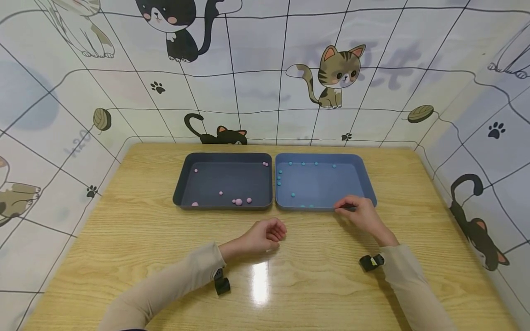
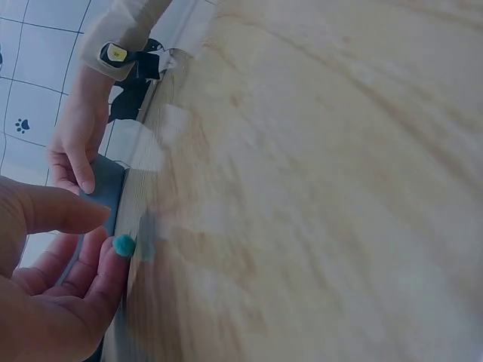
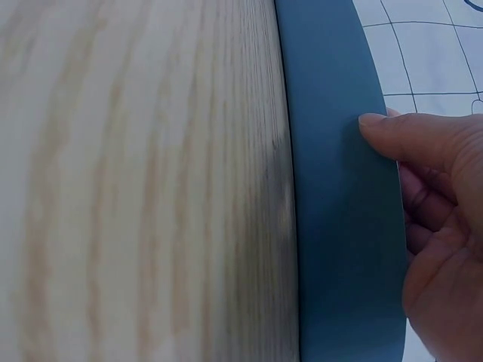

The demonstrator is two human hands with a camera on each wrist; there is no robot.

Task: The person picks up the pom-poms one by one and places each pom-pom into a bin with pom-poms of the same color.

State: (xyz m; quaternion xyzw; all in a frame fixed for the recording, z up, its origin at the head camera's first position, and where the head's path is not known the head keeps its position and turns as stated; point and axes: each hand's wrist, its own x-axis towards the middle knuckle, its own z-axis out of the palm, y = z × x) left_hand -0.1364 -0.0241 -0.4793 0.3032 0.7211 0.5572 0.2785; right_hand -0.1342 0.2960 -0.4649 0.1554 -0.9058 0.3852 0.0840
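My right hand grips the front rim of the blue tray near its right corner. In the right wrist view the thumb lies on the tray's outer wall, with the other fingers behind the rim. Small teal balls lie inside this tray, mostly along its left and back sides. My left hand hovers in front of the trays, fingers loosely bent. A fuzzy teal ball shows at a fingertip in the left wrist view, the thumb apart from it; whether it touches cannot be told.
A dark grey tray stands left of the blue one, nearly touching it. Pink balls of differing sizes lie scattered inside. Both trays sit on a wooden table enclosed by cat-printed cloth at the back and sides.
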